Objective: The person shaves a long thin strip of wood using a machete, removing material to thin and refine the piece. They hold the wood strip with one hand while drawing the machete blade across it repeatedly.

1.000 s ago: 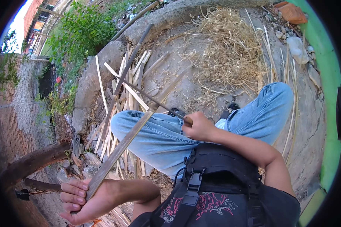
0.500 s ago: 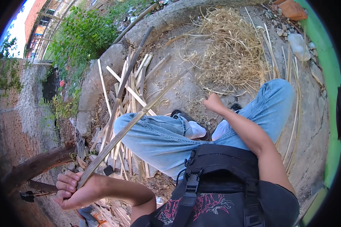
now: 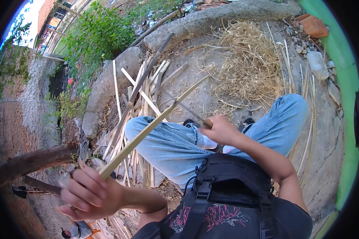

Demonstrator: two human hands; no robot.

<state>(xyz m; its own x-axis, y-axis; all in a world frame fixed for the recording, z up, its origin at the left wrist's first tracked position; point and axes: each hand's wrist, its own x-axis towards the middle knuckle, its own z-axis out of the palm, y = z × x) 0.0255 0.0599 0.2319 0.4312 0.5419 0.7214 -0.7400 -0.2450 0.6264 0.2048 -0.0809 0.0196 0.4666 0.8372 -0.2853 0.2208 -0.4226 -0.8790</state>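
My left hand [image 3: 85,193], at the lower left, is wrapped round the near end of a long pale strip of bamboo or wood [image 3: 141,137]. The strip slants up and away to the right, passing over my left knee. My right hand [image 3: 222,130] is closed on the brown handle of a knife [image 3: 191,113] in front of my shins. Its thin grey blade reaches leftward and crosses the strip in its far half. Whether the edge bites into the strip is too blurred to tell.
A pile of split strips [image 3: 149,97] lies beyond my left knee. Curly shavings [image 3: 251,63] are heaped ahead on the ground. Loose long strips [image 3: 310,103] lie by my right knee, near a green wall [image 3: 345,103]. A low stone kerb [image 3: 107,85] curves round; another person [image 3: 81,230] is at lower left.
My right hand has come nearer to me, and the knife now shows across the strip. The strip's pale face shows more. My left hand looks larger and slightly farther right.
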